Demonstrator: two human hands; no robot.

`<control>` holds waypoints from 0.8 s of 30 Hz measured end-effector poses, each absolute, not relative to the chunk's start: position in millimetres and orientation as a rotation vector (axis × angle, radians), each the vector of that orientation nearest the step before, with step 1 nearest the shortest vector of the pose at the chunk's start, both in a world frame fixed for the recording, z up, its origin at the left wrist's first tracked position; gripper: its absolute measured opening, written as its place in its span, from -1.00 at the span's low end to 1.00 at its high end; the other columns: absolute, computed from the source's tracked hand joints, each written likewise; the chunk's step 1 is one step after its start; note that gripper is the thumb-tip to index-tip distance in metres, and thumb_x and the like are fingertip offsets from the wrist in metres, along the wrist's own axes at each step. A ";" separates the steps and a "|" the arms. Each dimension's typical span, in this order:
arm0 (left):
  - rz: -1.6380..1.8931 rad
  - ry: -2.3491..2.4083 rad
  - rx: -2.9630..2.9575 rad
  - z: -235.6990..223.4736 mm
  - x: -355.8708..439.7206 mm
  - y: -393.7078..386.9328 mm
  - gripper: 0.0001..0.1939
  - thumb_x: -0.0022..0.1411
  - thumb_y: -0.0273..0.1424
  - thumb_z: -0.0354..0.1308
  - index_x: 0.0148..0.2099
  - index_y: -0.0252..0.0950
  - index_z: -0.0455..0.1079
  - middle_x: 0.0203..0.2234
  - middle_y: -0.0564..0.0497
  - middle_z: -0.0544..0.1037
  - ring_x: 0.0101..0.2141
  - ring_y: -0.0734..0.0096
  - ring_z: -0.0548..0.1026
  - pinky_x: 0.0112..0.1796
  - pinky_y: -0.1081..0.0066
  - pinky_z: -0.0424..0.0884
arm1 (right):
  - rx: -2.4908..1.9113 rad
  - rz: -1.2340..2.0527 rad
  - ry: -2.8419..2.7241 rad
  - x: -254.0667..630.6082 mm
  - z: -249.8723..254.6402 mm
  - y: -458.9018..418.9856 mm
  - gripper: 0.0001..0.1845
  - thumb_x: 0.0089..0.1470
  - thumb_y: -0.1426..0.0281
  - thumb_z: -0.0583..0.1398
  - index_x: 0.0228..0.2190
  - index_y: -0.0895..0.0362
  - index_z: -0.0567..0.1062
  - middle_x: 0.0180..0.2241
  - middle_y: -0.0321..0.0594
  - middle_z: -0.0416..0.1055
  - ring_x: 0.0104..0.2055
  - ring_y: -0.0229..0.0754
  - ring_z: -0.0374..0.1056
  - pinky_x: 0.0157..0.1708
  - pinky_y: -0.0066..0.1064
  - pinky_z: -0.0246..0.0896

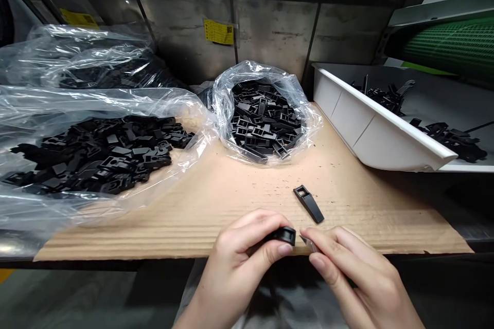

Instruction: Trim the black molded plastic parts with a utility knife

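Observation:
Between the thumb and fingers of my left hand [241, 259] is a small black plastic part [286, 235], its open end facing right. My right hand [357, 270] pinches a small pointed metal blade [309, 243], whose tip is close to that open end with a narrow gap between. Just beyond my hands, a second black plastic part [309, 204], long and tapered with a square hole, lies on the cardboard sheet [216, 200]. Most of the held part and the rear of the blade are hidden by my fingers.
An open clear bag [266, 113] of black parts stands at the back. On the left, black parts [104, 151] lie spread on clear plastic, with more bagged ones behind. A white bin [358, 118] holds dark pieces on the right, beneath a green roller [443, 43].

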State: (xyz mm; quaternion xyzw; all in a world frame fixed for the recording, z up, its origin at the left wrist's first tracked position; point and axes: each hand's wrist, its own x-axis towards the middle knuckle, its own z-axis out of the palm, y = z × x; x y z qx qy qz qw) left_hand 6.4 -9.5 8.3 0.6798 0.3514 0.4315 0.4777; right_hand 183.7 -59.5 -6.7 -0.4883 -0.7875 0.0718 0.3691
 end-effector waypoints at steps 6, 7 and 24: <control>1.045 0.822 1.696 6.5 6.9 -10.8 -0.88 0.14 -0.56 0.14 -0.31 -0.26 0.45 -0.40 0.10 0.49 -0.34 0.50 0.46 -0.29 0.67 0.33 | -1.285 0.230 -2.006 174.6 -2.8 -56.7 -0.76 0.13 0.47 0.04 -0.19 0.13 0.44 -0.54 -0.24 0.31 -0.51 -0.25 0.29 -0.53 -0.48 0.21; 1.048 0.819 1.707 6.2 7.0 -10.6 -0.88 0.14 -0.56 0.14 -0.31 -0.26 0.45 -0.40 0.10 0.49 -0.34 0.51 0.46 -0.29 0.67 0.32 | -1.292 0.251 -2.003 173.9 -2.5 -55.8 -0.77 0.13 0.47 0.03 -0.20 0.12 0.44 -0.54 -0.25 0.30 -0.51 -0.25 0.29 -0.53 -0.47 0.20; 0.913 0.788 1.579 7.8 7.1 -10.3 -0.91 0.14 -0.46 0.15 -0.39 -0.31 0.46 -0.51 0.07 0.49 -0.43 0.43 0.43 -0.38 0.56 0.33 | -1.240 0.049 -1.791 170.3 -16.0 -49.0 -0.76 0.04 0.59 0.12 -0.21 0.16 0.39 -0.47 -0.20 0.34 -0.45 -0.26 0.28 -0.48 -0.46 0.18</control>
